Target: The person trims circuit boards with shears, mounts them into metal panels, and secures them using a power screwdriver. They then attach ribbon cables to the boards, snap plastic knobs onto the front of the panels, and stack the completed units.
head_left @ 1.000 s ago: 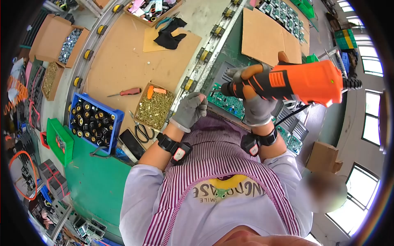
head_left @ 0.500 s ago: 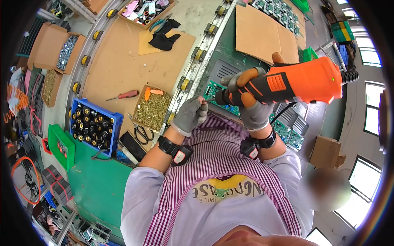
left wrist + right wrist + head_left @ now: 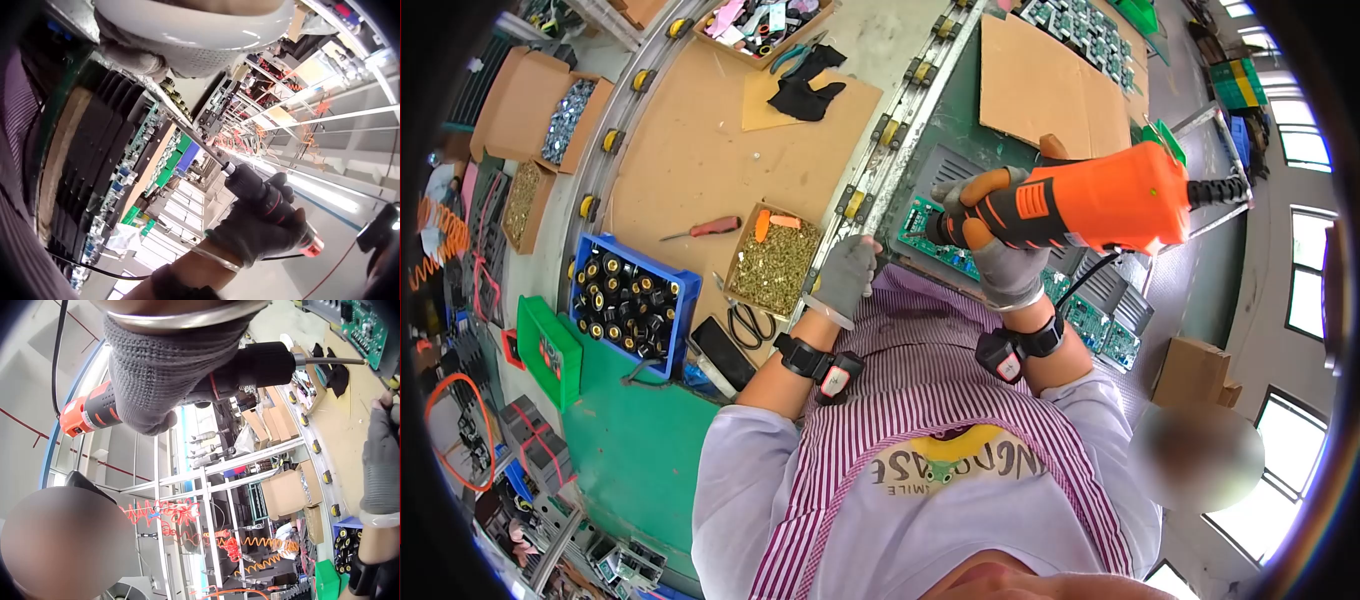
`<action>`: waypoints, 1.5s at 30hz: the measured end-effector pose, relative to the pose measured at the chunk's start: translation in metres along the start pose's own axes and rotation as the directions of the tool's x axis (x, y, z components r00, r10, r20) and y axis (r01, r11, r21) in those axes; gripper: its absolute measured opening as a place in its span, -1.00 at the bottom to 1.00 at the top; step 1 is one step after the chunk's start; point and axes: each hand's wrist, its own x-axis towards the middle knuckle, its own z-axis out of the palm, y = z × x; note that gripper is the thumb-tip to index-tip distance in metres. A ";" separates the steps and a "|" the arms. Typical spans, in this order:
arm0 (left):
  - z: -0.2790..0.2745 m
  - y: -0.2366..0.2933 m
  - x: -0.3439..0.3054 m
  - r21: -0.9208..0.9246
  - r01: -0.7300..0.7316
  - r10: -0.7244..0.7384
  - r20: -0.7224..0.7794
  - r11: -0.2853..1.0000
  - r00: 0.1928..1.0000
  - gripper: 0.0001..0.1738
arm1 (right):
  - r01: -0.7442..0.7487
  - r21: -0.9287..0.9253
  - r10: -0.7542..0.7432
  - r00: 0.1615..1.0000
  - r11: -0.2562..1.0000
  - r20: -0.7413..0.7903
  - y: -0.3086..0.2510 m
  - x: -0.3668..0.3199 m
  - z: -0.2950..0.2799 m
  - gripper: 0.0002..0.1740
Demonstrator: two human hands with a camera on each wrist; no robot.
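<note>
My gloved right hand (image 3: 1012,268) grips an orange and black electric screwdriver (image 3: 1115,200) around its dark front end. Its long metal bit (image 3: 337,360) has a small brass-coloured piece at the tip in the right wrist view. Under the screwdriver's nose lies a green circuit board (image 3: 953,257), partly covered by tool and hand. My gloved left hand (image 3: 847,277) hovers left of the board, near a box of brass-coloured screws (image 3: 775,265). Its fingertips are bare of glove and bent in the head view; I cannot tell whether they hold anything.
A blue crate (image 3: 688,310) of black knob-like parts stands left, beside a green bin (image 3: 540,385). A red screwdriver (image 3: 715,227), scissors (image 3: 750,325) and a phone (image 3: 722,350) lie nearby. A roller rail (image 3: 890,130) runs behind; flat cardboard (image 3: 1050,95) lies beyond the board.
The left fingers met the bit tip half a second ago and have since drawn back left. The electric screwdriver has shifted left, its nose now over the circuit board.
</note>
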 end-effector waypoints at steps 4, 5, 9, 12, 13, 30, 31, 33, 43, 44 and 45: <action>0.004 -0.006 0.005 0.064 -0.046 0.038 0.119 0.997 0.992 -0.76 | -0.015 -0.083 0.019 0.999 0.996 0.049 0.008 0.002 0.003 -0.76; 0.006 -0.006 0.007 0.064 -0.038 0.030 0.118 0.997 0.993 -0.76 | -0.011 -0.080 0.016 0.998 0.997 0.055 0.008 0.003 0.004 -0.76; 0.007 -0.009 0.009 0.032 -0.046 0.042 0.126 0.998 0.991 -0.76 | -0.041 -0.097 0.052 0.992 0.994 0.112 0.007 0.003 0.005 -0.77; 0.007 -0.013 0.012 0.047 -0.077 0.071 0.119 0.996 0.990 -0.77 | -0.059 -0.074 0.073 0.976 0.996 0.204 0.015 0.000 -0.001 -0.77; 0.007 -0.015 0.013 0.061 -0.092 0.084 0.124 0.994 0.989 -0.77 | -0.059 -0.090 0.078 0.973 0.994 0.218 0.015 -0.001 0.000 -0.78; -0.006 -0.020 0.011 0.094 -0.123 0.113 0.110 0.988 0.988 -0.81 | -0.036 -0.193 0.055 0.994 0.981 0.096 0.014 0.011 0.008 -0.72; -0.014 -0.021 0.010 0.074 -0.124 0.116 0.102 0.990 0.988 -0.81 | 0.016 -0.245 0.021 0.989 0.969 0.148 0.015 0.012 0.004 -0.73; -0.060 -0.046 0.032 0.383 -0.272 0.302 -0.018 0.883 0.953 -0.81 | -0.017 -0.117 0.029 0.995 0.993 0.095 0.009 0.012 0.005 -0.76; -0.124 -0.044 0.004 0.996 -0.060 0.533 0.015 0.067 0.846 -0.57 | 0.196 0.265 -0.176 0.980 0.944 -0.098 -0.066 -0.007 -0.028 -0.66; -0.120 -0.043 0.000 0.996 -0.087 0.559 0.073 -0.001 0.826 -0.56 | 0.191 0.271 -0.174 0.981 0.944 -0.086 -0.078 -0.015 -0.042 -0.65; -0.115 -0.039 -0.004 0.991 -0.112 0.584 0.130 -0.067 0.801 -0.54 | 0.182 0.273 -0.168 0.983 0.945 -0.075 -0.088 -0.027 -0.056 -0.61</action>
